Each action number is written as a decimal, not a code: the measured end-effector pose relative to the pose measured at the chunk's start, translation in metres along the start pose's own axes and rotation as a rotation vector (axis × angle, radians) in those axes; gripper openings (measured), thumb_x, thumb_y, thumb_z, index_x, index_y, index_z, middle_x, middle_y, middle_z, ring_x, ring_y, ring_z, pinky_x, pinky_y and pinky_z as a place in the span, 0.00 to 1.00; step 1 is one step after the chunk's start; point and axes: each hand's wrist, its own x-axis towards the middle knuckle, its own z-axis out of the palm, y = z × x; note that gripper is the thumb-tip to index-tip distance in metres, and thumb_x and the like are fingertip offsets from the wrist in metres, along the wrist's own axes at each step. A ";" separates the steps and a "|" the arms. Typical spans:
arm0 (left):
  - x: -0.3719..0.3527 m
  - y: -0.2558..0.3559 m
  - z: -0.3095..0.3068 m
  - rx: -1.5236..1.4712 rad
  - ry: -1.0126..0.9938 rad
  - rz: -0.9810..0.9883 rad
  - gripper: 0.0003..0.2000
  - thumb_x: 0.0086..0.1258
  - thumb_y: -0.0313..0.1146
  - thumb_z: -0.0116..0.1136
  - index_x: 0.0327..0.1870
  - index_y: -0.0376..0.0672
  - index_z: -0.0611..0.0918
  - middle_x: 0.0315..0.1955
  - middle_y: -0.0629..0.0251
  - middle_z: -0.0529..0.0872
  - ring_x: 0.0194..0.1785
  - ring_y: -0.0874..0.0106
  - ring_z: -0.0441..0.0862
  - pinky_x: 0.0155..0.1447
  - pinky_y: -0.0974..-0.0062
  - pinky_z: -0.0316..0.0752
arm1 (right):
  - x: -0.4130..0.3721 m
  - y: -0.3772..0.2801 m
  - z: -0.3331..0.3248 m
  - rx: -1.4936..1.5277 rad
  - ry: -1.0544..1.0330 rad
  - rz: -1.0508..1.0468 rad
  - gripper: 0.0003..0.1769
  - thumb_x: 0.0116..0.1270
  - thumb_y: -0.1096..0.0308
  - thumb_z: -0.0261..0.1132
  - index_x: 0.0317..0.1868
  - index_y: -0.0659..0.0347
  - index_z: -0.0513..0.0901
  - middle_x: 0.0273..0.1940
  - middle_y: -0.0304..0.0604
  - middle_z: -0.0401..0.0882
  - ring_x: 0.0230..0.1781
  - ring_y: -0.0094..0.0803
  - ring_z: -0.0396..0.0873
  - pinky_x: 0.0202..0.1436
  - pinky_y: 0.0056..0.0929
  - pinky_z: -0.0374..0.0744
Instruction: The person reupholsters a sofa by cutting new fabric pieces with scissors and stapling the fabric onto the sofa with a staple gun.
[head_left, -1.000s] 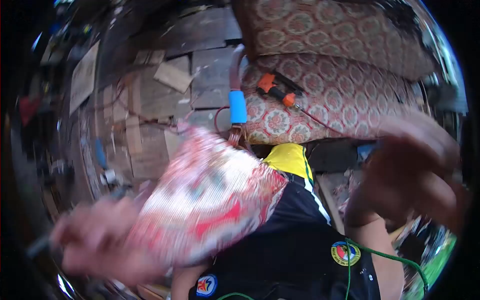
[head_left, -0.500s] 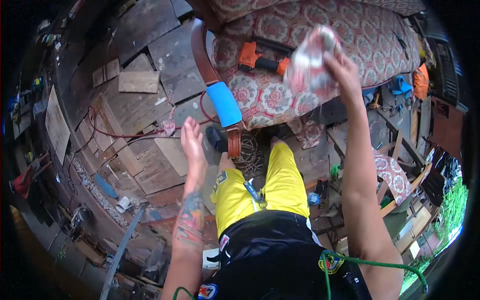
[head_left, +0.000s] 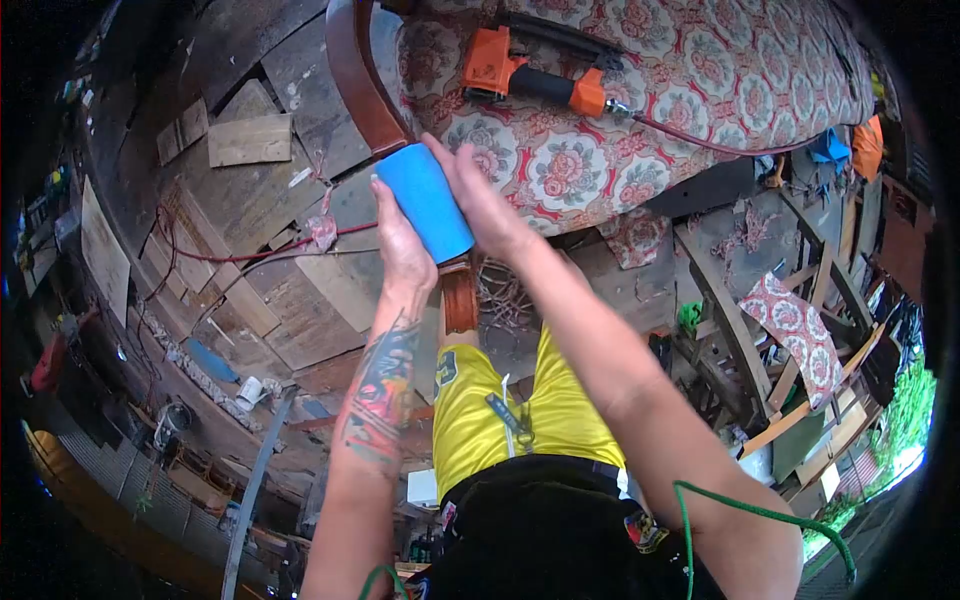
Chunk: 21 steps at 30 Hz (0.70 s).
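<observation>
A blue foam pad (head_left: 425, 203) lies over the curved brown wooden armrest (head_left: 368, 90) of a floral-covered seat (head_left: 570, 165). My left hand (head_left: 402, 240) presses along the pad's left edge, its fingertips near the far corner. Against the opposite edge lies my right hand (head_left: 485, 205), fingers stretched forward and thumb raised. Together they clasp the pad from both sides; part of the fingers is hidden under its edges. An orange and black nail gun (head_left: 540, 85) rests on the seat beyond my right hand, joined to a red air hose (head_left: 700, 140).
Loose boards (head_left: 250, 140) lie on the worn plank floor at left, where another stretch of hose crosses. A wooden frame (head_left: 725, 330) with a floral fabric piece (head_left: 797, 335) stands at right. A metal bar (head_left: 255, 490) is at lower left.
The crumpled floral fabric has left my right hand, and I cannot see where it lies. Both hands have come to the blue pad. The view has shifted, showing the whole nail gun.
</observation>
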 end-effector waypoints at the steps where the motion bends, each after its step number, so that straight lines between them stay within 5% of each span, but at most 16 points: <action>1: -0.004 0.000 -0.001 0.002 -0.005 -0.001 0.36 0.80 0.63 0.27 0.72 0.41 0.65 0.66 0.59 0.74 0.68 0.63 0.73 0.73 0.62 0.66 | -0.001 0.006 0.001 -0.001 0.002 -0.005 0.49 0.76 0.30 0.31 0.80 0.64 0.45 0.80 0.49 0.45 0.80 0.38 0.47 0.81 0.34 0.47; 3: 0.002 0.002 0.001 -0.032 -0.027 -0.033 0.36 0.80 0.63 0.27 0.72 0.41 0.65 0.65 0.59 0.75 0.67 0.62 0.73 0.72 0.62 0.67 | 0.013 0.018 0.001 -0.350 0.208 -0.076 0.48 0.76 0.31 0.32 0.80 0.63 0.45 0.80 0.49 0.45 0.80 0.37 0.47 0.81 0.34 0.47; 9: 0.002 0.001 -0.003 -0.148 -0.086 -0.059 0.36 0.79 0.64 0.30 0.71 0.40 0.66 0.65 0.58 0.75 0.68 0.60 0.72 0.73 0.60 0.66 | 0.015 0.019 -0.007 -0.058 0.030 0.006 0.47 0.76 0.31 0.36 0.79 0.64 0.50 0.75 0.49 0.59 0.74 0.34 0.60 0.77 0.31 0.59; 13: 0.006 0.000 -0.013 -0.193 -0.063 -0.037 0.35 0.79 0.63 0.32 0.69 0.40 0.70 0.62 0.59 0.78 0.65 0.62 0.75 0.71 0.61 0.67 | 0.027 0.041 -0.018 0.004 0.125 0.146 0.40 0.79 0.37 0.39 0.72 0.64 0.67 0.64 0.46 0.75 0.61 0.34 0.76 0.68 0.32 0.71; 15: 0.021 -0.010 -0.030 -0.085 -0.063 -0.055 0.35 0.79 0.63 0.31 0.67 0.40 0.71 0.63 0.58 0.77 0.64 0.63 0.75 0.71 0.61 0.68 | 0.027 0.034 -0.016 -0.273 0.435 0.278 0.36 0.80 0.41 0.42 0.63 0.66 0.77 0.57 0.52 0.82 0.58 0.36 0.80 0.63 0.32 0.75; 17: 0.031 -0.013 -0.034 0.062 -0.031 0.064 0.32 0.80 0.59 0.38 0.69 0.39 0.69 0.63 0.53 0.77 0.65 0.60 0.74 0.70 0.59 0.68 | 0.016 0.019 -0.033 -1.012 0.480 -0.126 0.32 0.78 0.44 0.51 0.58 0.68 0.81 0.51 0.54 0.85 0.49 0.36 0.84 0.55 0.35 0.80; 19: 0.001 0.008 0.020 0.782 0.423 0.609 0.36 0.73 0.52 0.59 0.72 0.36 0.62 0.61 0.45 0.78 0.59 0.52 0.79 0.64 0.56 0.71 | -0.008 -0.042 -0.017 -1.092 0.590 -0.183 0.27 0.76 0.48 0.55 0.52 0.67 0.84 0.42 0.54 0.87 0.43 0.38 0.86 0.50 0.34 0.81; 21: -0.006 0.012 0.049 0.984 0.463 0.579 0.39 0.68 0.46 0.65 0.73 0.38 0.58 0.61 0.41 0.76 0.59 0.46 0.78 0.63 0.53 0.71 | 0.004 -0.103 -0.051 -1.145 0.779 -0.460 0.22 0.74 0.52 0.59 0.40 0.66 0.86 0.32 0.54 0.85 0.35 0.41 0.84 0.42 0.38 0.78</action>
